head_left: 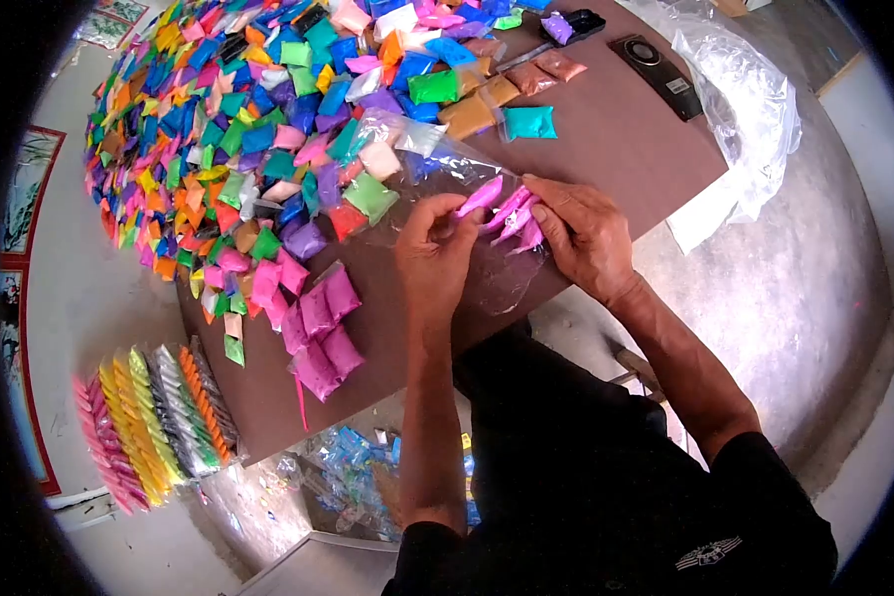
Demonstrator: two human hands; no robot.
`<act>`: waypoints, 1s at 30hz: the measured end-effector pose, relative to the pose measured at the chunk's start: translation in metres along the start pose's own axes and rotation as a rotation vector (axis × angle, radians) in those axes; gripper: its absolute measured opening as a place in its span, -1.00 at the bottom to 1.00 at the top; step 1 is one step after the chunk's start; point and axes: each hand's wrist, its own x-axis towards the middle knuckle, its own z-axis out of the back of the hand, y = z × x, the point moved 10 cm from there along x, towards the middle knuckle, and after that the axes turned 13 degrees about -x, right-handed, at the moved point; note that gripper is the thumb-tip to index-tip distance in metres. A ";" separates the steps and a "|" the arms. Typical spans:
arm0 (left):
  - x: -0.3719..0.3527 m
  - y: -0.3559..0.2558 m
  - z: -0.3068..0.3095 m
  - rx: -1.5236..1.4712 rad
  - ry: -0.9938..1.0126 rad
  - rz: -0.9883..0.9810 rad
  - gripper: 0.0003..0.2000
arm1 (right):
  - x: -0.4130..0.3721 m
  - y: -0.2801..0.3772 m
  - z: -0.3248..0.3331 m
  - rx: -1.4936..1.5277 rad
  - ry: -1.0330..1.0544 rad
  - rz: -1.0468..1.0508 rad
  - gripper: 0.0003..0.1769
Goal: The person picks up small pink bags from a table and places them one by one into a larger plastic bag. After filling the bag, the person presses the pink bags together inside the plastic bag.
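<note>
Near the table's front edge, my left hand (433, 253) pinches a small pink packet (482, 196) between thumb and fingers. Close beside it, my right hand (591, 236) is closed on a bunch of pink packets (513, 216). A clear plastic bag (507, 286) spreads below and behind the packets; how it is held cannot be made out. To the left of my left hand lie several magenta packets (325, 328), joined in a block. A green packet (371, 198) and a red packet (348, 221) lie beyond that hand.
A large heap of coloured packets (258, 139) covers the far left of the brown table (626, 149). Twisted coloured strips (149, 422) stand at its left edge. A black device (656, 76) and clear plastic sheeting (755, 109) lie at right. Plastic wrappers (353, 477) lie below the table.
</note>
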 end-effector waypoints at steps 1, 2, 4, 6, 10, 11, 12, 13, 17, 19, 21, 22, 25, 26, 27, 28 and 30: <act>0.000 0.001 0.000 -0.002 0.002 0.001 -0.80 | 0.000 0.001 0.001 0.010 -0.001 0.011 -0.68; -0.001 0.001 0.001 0.081 0.012 0.001 -0.81 | 0.000 -0.001 0.000 0.007 -0.001 0.010 -0.68; -0.002 -0.001 0.004 0.157 0.018 0.001 -0.81 | 0.000 0.000 -0.002 -0.012 0.010 0.049 -0.69; -0.003 0.001 0.004 0.112 0.065 0.045 -0.79 | 0.002 0.002 -0.002 0.020 0.039 0.049 -0.68; -0.008 -0.003 0.010 0.118 0.100 0.115 -0.78 | -0.004 0.010 -0.011 0.137 0.149 0.001 -0.66; -0.011 -0.005 0.011 0.104 0.107 0.101 -0.79 | -0.005 0.012 -0.012 0.139 0.154 0.005 -0.66; -0.013 -0.008 0.012 0.088 0.115 0.088 -0.79 | -0.005 0.015 -0.013 0.149 0.157 0.004 -0.65; -0.015 -0.009 0.015 0.088 0.108 0.090 -0.79 | -0.005 0.017 -0.014 0.161 0.161 0.002 -0.64; -0.018 -0.004 0.024 0.077 0.105 0.118 -0.80 | 0.000 0.015 -0.012 0.208 0.150 -0.055 -0.64; -0.018 -0.004 0.024 0.092 0.099 0.102 -0.80 | 0.006 0.014 -0.007 0.140 0.091 -0.022 -0.63; -0.018 -0.010 0.018 0.150 0.115 0.048 -0.79 | 0.009 0.015 -0.010 0.146 0.083 0.005 -0.63; -0.017 -0.012 0.016 0.146 0.114 0.049 -0.79 | 0.010 0.017 -0.010 0.153 0.069 0.030 -0.63; -0.016 -0.014 0.011 0.154 0.124 0.054 -0.79 | 0.011 0.017 -0.017 0.212 0.067 0.048 -0.66; -0.015 -0.017 0.008 0.175 0.136 0.022 -0.80 | 0.011 0.018 -0.017 0.211 0.071 0.049 -0.66; -0.015 -0.019 0.006 0.197 0.148 -0.009 -0.81 | 0.011 0.017 -0.018 0.166 0.081 0.020 -0.67; -0.015 -0.019 0.006 0.196 0.147 -0.008 -0.81 | 0.011 0.015 -0.019 0.121 0.090 -0.009 -0.69; -0.015 -0.023 0.004 0.231 0.153 -0.051 -0.81 | 0.011 0.015 -0.021 0.150 0.095 -0.023 -0.70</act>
